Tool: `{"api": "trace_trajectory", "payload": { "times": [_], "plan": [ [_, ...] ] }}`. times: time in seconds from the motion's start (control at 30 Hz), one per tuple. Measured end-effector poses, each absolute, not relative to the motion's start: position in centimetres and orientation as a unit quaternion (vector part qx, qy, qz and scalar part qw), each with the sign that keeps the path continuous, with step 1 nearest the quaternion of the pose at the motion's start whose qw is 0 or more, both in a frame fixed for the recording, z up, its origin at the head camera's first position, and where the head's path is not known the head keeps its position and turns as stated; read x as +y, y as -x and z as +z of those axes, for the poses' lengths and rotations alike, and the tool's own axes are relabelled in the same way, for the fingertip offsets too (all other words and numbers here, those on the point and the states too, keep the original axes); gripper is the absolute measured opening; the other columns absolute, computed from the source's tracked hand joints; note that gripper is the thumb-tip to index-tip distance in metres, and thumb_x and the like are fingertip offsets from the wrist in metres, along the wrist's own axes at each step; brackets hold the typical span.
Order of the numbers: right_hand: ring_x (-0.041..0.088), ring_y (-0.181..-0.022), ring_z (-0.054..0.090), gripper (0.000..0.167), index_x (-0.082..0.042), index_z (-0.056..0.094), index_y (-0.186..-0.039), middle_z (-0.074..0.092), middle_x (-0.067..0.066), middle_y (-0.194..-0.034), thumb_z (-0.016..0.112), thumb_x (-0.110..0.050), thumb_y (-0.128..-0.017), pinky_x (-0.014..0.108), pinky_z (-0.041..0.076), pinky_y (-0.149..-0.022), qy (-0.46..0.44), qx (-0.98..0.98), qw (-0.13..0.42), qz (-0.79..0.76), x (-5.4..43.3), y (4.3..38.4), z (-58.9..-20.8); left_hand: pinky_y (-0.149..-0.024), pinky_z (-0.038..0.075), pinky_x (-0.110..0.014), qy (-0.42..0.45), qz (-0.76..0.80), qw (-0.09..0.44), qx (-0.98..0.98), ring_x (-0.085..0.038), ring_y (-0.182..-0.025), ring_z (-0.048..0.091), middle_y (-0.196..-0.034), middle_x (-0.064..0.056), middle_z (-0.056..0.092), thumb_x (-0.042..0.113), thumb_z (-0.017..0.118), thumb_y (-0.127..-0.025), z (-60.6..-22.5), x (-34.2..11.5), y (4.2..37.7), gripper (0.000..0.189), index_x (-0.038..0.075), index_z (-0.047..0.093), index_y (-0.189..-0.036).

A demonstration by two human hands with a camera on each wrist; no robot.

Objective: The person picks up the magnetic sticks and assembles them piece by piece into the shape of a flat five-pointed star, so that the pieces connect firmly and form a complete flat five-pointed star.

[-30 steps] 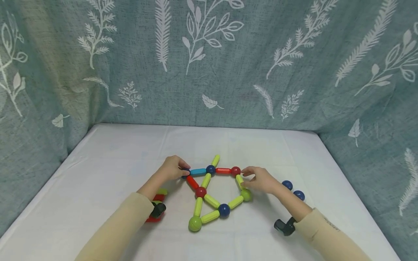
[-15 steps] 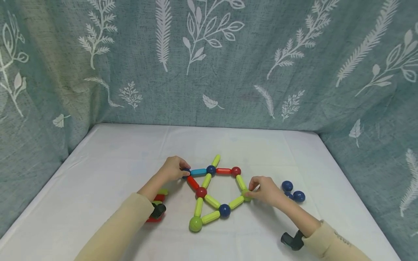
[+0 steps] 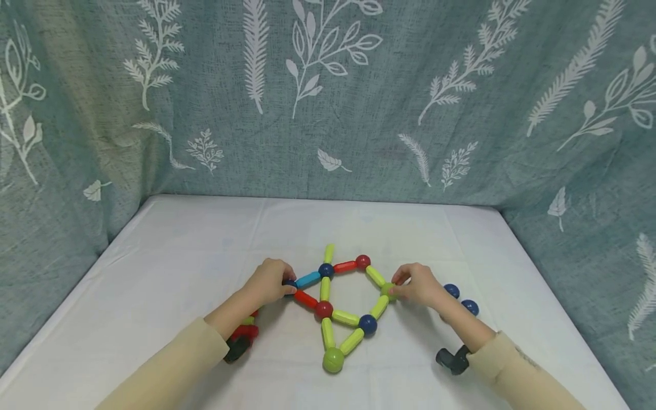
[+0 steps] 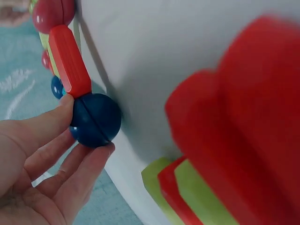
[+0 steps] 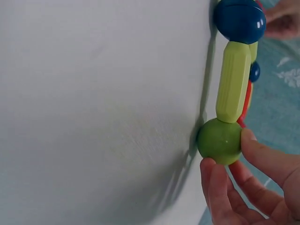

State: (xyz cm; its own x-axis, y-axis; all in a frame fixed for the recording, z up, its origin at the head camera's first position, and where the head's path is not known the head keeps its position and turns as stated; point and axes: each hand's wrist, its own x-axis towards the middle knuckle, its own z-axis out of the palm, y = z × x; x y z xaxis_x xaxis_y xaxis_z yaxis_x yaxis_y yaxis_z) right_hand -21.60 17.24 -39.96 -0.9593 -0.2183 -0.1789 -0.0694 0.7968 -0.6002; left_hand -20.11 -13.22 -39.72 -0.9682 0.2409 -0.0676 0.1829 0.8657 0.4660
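Note:
A flat frame of joined balls and rods lies on the white table between the two hands. My left hand [image 3: 269, 281] pinches the dark blue ball [image 4: 96, 120] at the frame's left corner, thumb on one side and fingertips on the other. From that ball run a blue rod [image 3: 308, 279] and a red rod [image 3: 306, 299]. At the right corner my right hand [image 3: 418, 285] pinches a green ball [image 5: 219, 141], where two yellow-green rods [image 5: 233, 82] meet. Another green ball [image 3: 333, 360] forms the near corner. A single yellow-green rod [image 3: 329, 253] sticks out at the far side.
Loose dark blue balls [image 3: 470, 307] lie right of the right forearm. Red and yellow-green rods [image 4: 197, 187] are piled beside the left wrist, partly hidden by it. A patterned green curtain [image 3: 328, 102] hangs behind the white table [image 3: 205, 228].
My right hand has moved from the upper right rod to the green ball and taken hold of it. The whole frame has turned counterclockwise; its near corner has swung right. The left hand has shifted nearer.

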Motion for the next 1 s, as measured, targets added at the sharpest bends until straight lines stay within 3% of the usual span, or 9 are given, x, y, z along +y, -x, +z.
{"api": "trace_trajectory", "payload": {
  "times": [0.43, 0.73, 1.0],
  "plan": [
    [0.015, -0.071, 0.059, 0.021, 0.0, 0.067, -0.098, 0.064, 0.011, -0.095, 0.071, -0.01, -0.079, 0.027, 0.05, -0.061, 0.075, 0.934, 0.108, -0.334, 16.8, 24.7, -40.4, -0.053, 0.038, -0.024, -0.145, 0.263, 0.095, 0.949, -0.012, -0.059, 0.044, -0.059, 0.003, 0.049, 0.013, 0.081, -0.068, -39.4, -12.4, 16.0, 0.025, 0.008, 0.056, -0.07],
    [0.021, -0.085, 0.061, 0.023, 0.001, 0.067, -0.104, 0.064, 0.015, -0.103, 0.067, -0.008, -0.082, 0.027, 0.052, -0.066, 0.076, 0.931, 0.099, -0.343, 15.8, 25.7, -40.4, -0.048, 0.035, -0.021, -0.214, 0.281, 0.115, 0.928, -0.011, -0.054, 0.042, -0.055, 0.004, 0.046, 0.018, 0.08, -0.069, -39.9, -11.1, 14.5, 0.03, 0.008, 0.052, -0.066],
    [0.023, -0.087, 0.062, 0.022, 0.001, 0.066, -0.105, 0.064, 0.016, -0.106, 0.065, -0.006, -0.083, 0.027, 0.052, -0.067, 0.092, 0.935, 0.093, -0.331, 15.1, 25.9, -40.3, -0.047, 0.032, -0.02, -0.224, 0.277, 0.126, 0.926, -0.008, -0.05, 0.04, -0.052, 0.005, 0.043, 0.02, 0.08, -0.069, -39.7, -10.2, 13.6, 0.034, 0.01, 0.049, -0.062]
  ]
}}
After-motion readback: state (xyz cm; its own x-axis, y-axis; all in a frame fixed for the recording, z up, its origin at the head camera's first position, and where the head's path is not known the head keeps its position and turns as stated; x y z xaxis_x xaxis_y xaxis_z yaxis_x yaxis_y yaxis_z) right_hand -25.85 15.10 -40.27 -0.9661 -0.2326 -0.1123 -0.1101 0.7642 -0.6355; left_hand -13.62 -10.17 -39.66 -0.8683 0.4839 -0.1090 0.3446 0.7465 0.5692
